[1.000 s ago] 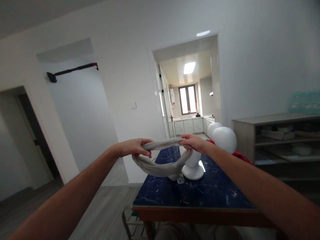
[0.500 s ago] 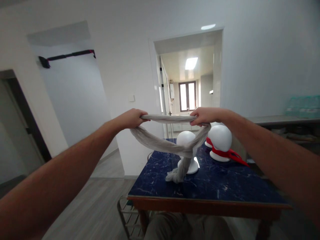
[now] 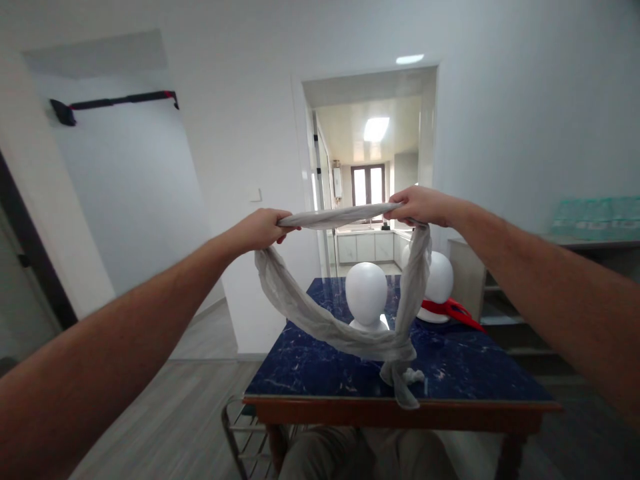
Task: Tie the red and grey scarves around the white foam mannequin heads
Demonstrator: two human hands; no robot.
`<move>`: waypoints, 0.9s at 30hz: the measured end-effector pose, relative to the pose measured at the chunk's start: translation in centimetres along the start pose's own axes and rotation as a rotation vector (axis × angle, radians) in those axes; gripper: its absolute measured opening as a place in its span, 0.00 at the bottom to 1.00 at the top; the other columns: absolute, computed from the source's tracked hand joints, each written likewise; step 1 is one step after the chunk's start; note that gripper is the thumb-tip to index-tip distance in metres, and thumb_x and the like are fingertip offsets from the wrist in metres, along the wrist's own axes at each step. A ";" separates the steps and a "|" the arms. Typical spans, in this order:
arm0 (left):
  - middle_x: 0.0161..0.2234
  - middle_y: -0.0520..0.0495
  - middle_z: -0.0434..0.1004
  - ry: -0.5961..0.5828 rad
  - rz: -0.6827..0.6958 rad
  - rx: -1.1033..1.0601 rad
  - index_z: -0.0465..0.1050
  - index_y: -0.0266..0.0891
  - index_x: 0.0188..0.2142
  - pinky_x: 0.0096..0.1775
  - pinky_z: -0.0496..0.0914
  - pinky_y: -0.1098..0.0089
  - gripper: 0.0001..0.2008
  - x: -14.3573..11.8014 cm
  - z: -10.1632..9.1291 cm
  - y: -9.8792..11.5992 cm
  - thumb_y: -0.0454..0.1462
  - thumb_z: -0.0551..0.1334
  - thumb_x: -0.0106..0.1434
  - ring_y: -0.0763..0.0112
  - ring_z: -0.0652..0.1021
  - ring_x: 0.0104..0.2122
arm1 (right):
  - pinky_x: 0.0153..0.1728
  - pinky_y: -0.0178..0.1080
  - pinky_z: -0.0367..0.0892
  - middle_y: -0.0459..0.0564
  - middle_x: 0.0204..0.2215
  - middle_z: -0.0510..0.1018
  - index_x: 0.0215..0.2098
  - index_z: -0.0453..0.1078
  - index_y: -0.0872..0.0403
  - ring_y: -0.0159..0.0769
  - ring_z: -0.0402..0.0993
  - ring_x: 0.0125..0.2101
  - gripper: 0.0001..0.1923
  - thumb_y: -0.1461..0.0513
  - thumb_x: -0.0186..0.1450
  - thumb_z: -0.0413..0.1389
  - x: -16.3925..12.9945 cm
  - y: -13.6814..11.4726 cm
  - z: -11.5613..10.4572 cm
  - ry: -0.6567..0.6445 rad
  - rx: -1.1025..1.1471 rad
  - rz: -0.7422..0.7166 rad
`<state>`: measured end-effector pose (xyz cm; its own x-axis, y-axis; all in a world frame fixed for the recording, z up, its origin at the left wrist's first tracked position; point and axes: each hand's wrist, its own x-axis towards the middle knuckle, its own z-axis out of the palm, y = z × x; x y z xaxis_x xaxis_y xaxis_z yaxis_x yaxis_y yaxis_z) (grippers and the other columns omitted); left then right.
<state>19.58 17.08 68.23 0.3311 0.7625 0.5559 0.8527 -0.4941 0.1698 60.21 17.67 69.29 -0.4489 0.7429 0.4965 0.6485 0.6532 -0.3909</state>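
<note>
Left hand (image 3: 265, 228) and right hand (image 3: 419, 205) pinch the upper span of a knotted grey scarf (image 3: 320, 327); its loop hangs before a white mannequin head (image 3: 367, 290) on a blue marbled tabletop (image 3: 295, 370).

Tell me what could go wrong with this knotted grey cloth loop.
The cloth loop could brush and tip the smooth white head-shaped form visible through it. Its dangling tail, overlapping the near edge of the blue marbled table in view, might snag there.
</note>
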 end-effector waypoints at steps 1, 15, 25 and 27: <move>0.23 0.51 0.78 0.010 0.002 -0.050 0.84 0.45 0.37 0.29 0.59 0.69 0.12 0.1 0.1 0.1 0.31 0.64 0.56 0.69 0.73 0.23 | 0.24 0.37 0.51 0.44 0.18 0.69 0.29 0.74 0.53 0.30 0.60 0.21 0.16 0.51 0.62 0.68 0.0 0.0 -0.1 0.043 0.011 0.005; 0.20 0.53 0.65 -0.068 -0.107 -0.839 0.80 0.40 0.35 0.22 0.57 0.72 0.03 -0.3 2.3 1.6 0.34 0.66 0.63 0.77 0.62 0.17 | 0.23 0.37 0.53 0.43 0.18 0.69 0.31 0.76 0.53 0.30 0.61 0.20 0.14 0.52 0.61 0.68 -0.1 0.4 1.6 0.088 0.071 0.070; 0.22 0.55 0.71 -0.633 -0.172 -1.072 0.78 0.36 0.41 0.47 0.79 0.58 0.11 -1.3 6.5 -1.0 0.37 0.73 0.61 0.74 0.74 0.23 | 0.21 0.34 0.61 0.46 0.23 0.72 0.36 0.77 0.53 0.31 0.65 0.23 0.09 0.57 0.61 0.67 -0.4 1.0 4.8 -0.231 0.562 0.128; 0.21 0.54 0.73 -0.691 -0.205 -1.048 0.79 0.34 0.44 0.47 0.79 0.59 0.14 -2.0 7.7 -1.5 0.37 0.73 0.60 0.72 0.76 0.23 | 0.21 0.34 0.62 0.45 0.22 0.72 0.37 0.77 0.53 0.30 0.65 0.22 0.10 0.57 0.62 0.67 -0.6 0.9 4.9 -0.240 0.641 0.125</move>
<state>20.73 19.51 60.64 0.6417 0.7658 -0.0411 0.2911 -0.1937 0.9369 58.08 18.58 64.87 -0.5658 0.7820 0.2616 0.2469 0.4633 -0.8511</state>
